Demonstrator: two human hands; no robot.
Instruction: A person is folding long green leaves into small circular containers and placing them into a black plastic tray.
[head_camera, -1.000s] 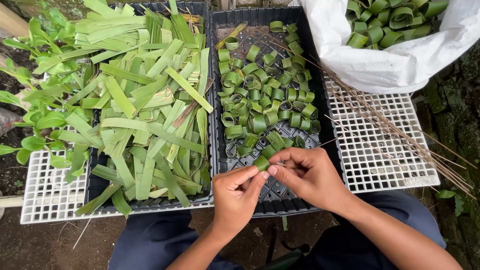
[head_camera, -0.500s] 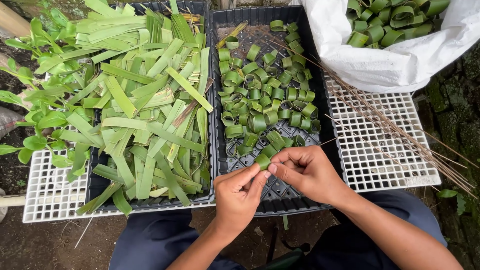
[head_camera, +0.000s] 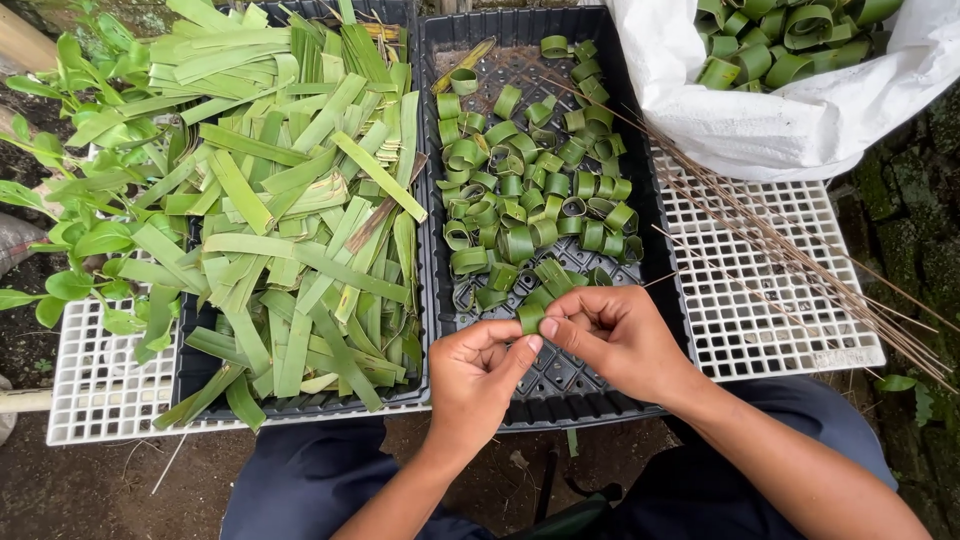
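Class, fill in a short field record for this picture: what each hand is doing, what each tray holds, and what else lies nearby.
Left hand: pinches the leaf strip from the left
Right hand: pinches the same strip
Leaf strip: green, curled into a ring between both hands
Left tray: flat cut leaf strips
Right tray: rolled leaf rings
White sack: more rolled rings
Thin sticks: on the white grid

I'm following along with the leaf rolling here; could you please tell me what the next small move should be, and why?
Probably pin the rolled leaf strip shut. Both the left hand and right hand pinch it above the black tray, and thin sticks lie beside finished leaf rings.
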